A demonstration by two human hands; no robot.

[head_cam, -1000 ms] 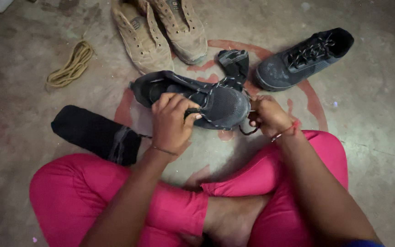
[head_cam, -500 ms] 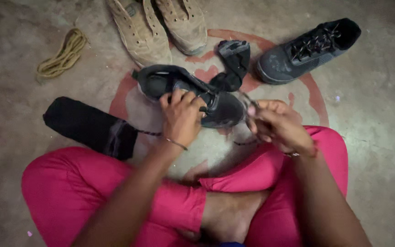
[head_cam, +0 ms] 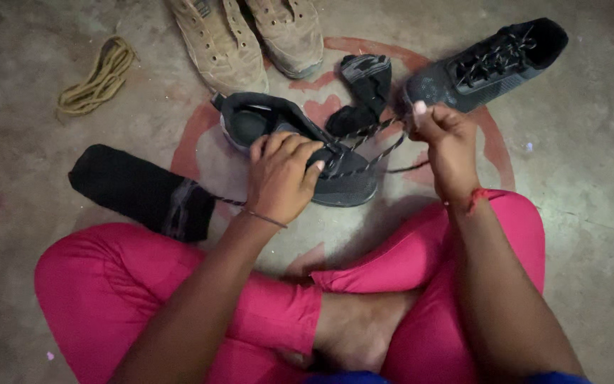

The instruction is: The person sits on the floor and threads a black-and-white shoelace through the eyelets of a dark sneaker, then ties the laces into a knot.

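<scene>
Sitting cross-legged on the concrete floor (head_cam: 591,213), dark sneaker (head_cam: 300,153) in front of me at 12 o'clock, toe pointing toward 4 o'clock, sole down on the floor.

My left hand (head_cam: 278,178) is clamped over the tongue and upper eyelets, fingers curled, pinning the shoe down. My right hand (head_cam: 443,139) is closed in a pinch on the lace (head_cam: 367,146), which is drawn out taut toward 2 o'clock. Two strands run from the eyelets to that hand; a loose tail hangs off at 3 o'clock.

Progress, my read: lacing is mid-way. Strands sit in the lower and middle eyelets, but I can't tell how many rows are threaded, my left hand covers them. No knot or bow visible, so tightening and tying are left.

Around:
- second dark sneaker (head_cam: 488,64) at 1 o'clock, apart from the first, looks fully laced
- pair of tan boots (head_cam: 246,39) at 11–12 o'clock, eyelets look empty
- coiled tan lace (head_cam: 94,78) at 10 o'clock, well apart from the boots
- black sock (head_cam: 140,192) at 9 o'clock, just beside my left knee
- another dark sock (head_cam: 364,89) at 12–1 o'clock, between the two sneakers, touching the one I hold
</scene>
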